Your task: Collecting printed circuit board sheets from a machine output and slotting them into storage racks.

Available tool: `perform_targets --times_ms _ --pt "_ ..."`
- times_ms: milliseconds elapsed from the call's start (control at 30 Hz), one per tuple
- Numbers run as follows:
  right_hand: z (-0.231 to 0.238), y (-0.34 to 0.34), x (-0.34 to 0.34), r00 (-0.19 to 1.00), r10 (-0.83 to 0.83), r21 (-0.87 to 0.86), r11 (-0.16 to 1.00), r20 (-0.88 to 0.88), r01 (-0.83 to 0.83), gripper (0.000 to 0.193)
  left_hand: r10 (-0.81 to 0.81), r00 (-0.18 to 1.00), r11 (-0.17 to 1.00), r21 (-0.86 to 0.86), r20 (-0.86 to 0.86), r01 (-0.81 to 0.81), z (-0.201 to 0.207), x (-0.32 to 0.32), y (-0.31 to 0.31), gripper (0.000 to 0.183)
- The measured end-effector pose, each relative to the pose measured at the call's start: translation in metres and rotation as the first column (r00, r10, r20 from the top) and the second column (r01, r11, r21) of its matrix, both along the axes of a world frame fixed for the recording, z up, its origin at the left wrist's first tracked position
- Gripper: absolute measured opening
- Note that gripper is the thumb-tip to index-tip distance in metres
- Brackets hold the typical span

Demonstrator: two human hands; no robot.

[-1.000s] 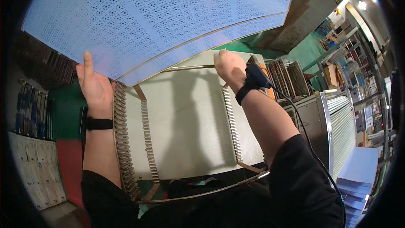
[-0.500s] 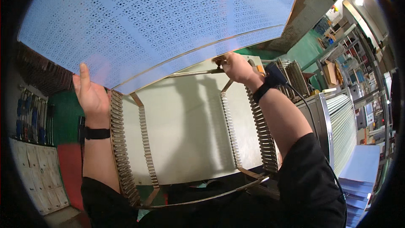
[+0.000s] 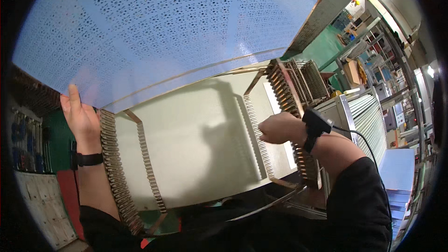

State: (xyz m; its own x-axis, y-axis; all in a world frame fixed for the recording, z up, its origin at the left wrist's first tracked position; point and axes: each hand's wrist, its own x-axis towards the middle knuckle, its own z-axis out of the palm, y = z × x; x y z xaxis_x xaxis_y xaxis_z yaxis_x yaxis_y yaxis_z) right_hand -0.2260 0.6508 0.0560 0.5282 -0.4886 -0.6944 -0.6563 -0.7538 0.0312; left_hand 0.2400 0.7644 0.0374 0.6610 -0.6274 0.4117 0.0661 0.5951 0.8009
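Several dark slotted racks (image 3: pixel 35 86) stand at the far left, with a pale cabinet (image 3: pixel 42 200) below them and a red surface (image 3: pixel 70 186) just beside it. Next comes the left hand (image 3: pixel 83 121), palm turned inward, a black strap (image 3: pixel 89 159) around its wrist. Its thumb lies over the face of a blue perforated panel (image 3: pixel 163 23) and its other fingers are at that lower left edge; how firmly they grasp cannot be told.

The panel fills the upper part of the view, tilted, its near edge slanting across the far end of a toothed metal rack (image 3: pixel 114 168). From the left outer side of the rack, just below the left hand, the view runs to the left inner rail (image 3: pixel 147 158), then to a pale tabletop (image 3: pixel 179 144) carrying a dark shadow.

Over the right inner rail (image 3: pixel 252 116) is the right hand (image 3: pixel 282 128), well apart from the panel, fingers curled inward; whether they enclose anything cannot be told. A black device (image 3: pixel 318 121) with a cable sits at that wrist, near the right outer rail (image 3: pixel 280 86). Farther right are a ribbed unit (image 3: pixel 366 119) and 1 group of blue sheets (image 3: pixel 396 168).
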Motion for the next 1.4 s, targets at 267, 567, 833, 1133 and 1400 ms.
perform_targets --times_ms 267,567,833,1133,1400 --pt "0.017 -0.008 0.012 0.896 -0.113 -0.138 0.972 0.429 0.189 0.034 -0.02 0.999 0.999 0.027 -0.026 0.021 -0.001 -0.006 -0.002 0.039" --pt "-0.001 0.003 0.018 0.877 0.044 -0.165 0.985 0.478 0.041 0.031 -0.008 1.0 0.999 0.046 0.007 0.007 -0.002 -0.004 -0.003 0.041" --pt "-0.03 -0.016 -0.022 0.954 -0.019 -0.176 0.982 0.298 0.075 0.035 -0.039 0.999 0.999 0.038 0.003 0.039 -0.001 -0.004 -0.007 0.039" --pt "0.008 -0.084 -0.046 0.141 0.086 -0.164 0.628 0.986 0.761 0.029 -0.062 0.997 0.997 0.042 0.044 0.06 -0.001 -0.009 -0.002 0.038" --pt "-0.03 -0.109 -0.054 -0.334 -0.375 0.492 0.765 0.865 0.415 0.028 -0.071 0.986 0.996 0.067 0.148 0.061 -0.006 -0.012 -0.008 0.037"
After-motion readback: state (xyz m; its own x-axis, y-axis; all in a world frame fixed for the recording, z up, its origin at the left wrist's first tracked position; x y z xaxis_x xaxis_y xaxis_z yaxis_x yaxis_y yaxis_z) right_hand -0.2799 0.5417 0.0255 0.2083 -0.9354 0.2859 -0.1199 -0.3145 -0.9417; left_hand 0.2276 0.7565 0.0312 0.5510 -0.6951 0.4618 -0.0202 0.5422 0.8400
